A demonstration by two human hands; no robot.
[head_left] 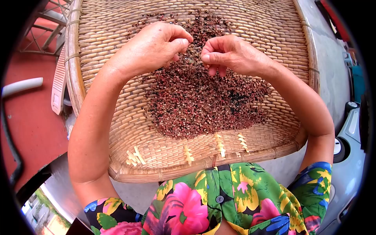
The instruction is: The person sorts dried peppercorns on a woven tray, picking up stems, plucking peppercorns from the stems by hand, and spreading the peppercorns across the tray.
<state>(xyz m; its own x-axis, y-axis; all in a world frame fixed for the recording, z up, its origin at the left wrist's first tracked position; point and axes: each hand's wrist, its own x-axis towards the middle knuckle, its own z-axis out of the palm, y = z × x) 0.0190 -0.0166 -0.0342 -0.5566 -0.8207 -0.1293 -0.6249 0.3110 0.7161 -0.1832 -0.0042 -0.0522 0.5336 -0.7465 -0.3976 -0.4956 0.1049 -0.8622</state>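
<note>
A large woven tray fills the middle of the head view, and a heap of reddish-brown dried husks with black seeds is spread over it. Above the heap's upper part, my left hand has its thumb and fingertips pinched together; whatever they hold is too small to name. Just to the right, a small gap away, my right hand is curled with thumb against fingers, and a tiny brownish bit shows at its fingertips.
Pale woven strips lie along the tray's near edge. A red surface with a white tube is at the left, beside a pink plastic piece. A light-blue vehicle stands at the right.
</note>
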